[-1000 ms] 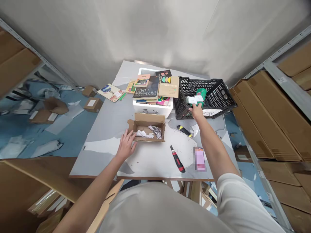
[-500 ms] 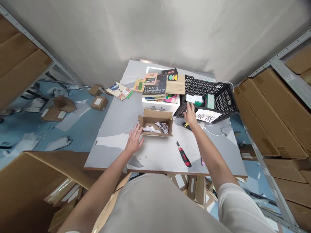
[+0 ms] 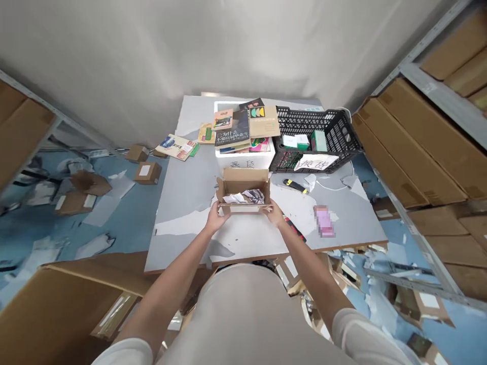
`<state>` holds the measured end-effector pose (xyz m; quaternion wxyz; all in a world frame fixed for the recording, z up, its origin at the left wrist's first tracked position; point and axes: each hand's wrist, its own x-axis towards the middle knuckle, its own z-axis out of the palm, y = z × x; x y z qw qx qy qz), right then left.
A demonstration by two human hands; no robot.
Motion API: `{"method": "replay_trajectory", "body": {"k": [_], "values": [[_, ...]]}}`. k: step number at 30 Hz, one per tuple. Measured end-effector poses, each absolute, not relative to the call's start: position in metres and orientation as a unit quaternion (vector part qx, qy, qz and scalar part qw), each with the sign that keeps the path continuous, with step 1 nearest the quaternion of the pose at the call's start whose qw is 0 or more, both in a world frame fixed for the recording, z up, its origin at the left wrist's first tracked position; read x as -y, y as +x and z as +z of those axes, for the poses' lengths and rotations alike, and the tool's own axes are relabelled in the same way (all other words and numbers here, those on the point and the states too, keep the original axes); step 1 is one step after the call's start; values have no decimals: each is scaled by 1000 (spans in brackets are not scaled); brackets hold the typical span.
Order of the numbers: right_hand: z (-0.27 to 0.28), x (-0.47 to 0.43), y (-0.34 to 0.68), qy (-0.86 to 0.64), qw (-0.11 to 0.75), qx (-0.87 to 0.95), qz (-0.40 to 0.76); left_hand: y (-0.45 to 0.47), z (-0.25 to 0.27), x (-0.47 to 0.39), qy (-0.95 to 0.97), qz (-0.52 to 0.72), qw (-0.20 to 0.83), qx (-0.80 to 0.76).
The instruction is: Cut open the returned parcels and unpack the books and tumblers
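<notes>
An open cardboard box [image 3: 245,175] sits near the middle of the table, its back flap raised. Crumpled paper [image 3: 254,196] lies inside it. My left hand [image 3: 218,218] grips the box's front left corner, and my right hand [image 3: 273,214] has the front right corner, fingers closed on the cardboard. Just beyond my right hand a red and black box cutter [image 3: 296,229] lies on the table, partly hidden by that wrist. Farther back is a second, yellow and black cutter [image 3: 296,186].
Behind the box stand a white bin [image 3: 245,161] piled with books and a black plastic crate [image 3: 335,126] holding small green and white boxes. A pink blurred item [image 3: 324,221] lies at right. Loose books [image 3: 177,147] rest at left. Shelved cartons [image 3: 418,142] flank the table [image 3: 171,243].
My right hand has left the black crate and come down to the cardboard box's right corner. My left hand has closed on its left corner. The view has shifted, showing the pink item fully.
</notes>
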<state>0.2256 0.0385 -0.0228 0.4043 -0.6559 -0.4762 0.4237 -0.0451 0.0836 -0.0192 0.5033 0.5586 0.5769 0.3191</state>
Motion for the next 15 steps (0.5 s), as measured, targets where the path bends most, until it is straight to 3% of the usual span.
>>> {"method": "replay_trajectory", "body": {"k": [3,9,15], "values": [[-23,0,221,-687,418,428,413,-49,-20,-65,551,348,511,-560],[-5,88,207,-660,468,334,484,-38,-8,-36,615,281,539,-503],[31,208,226,-710,614,182,292,40,15,-5,723,188,582,-322]]}}
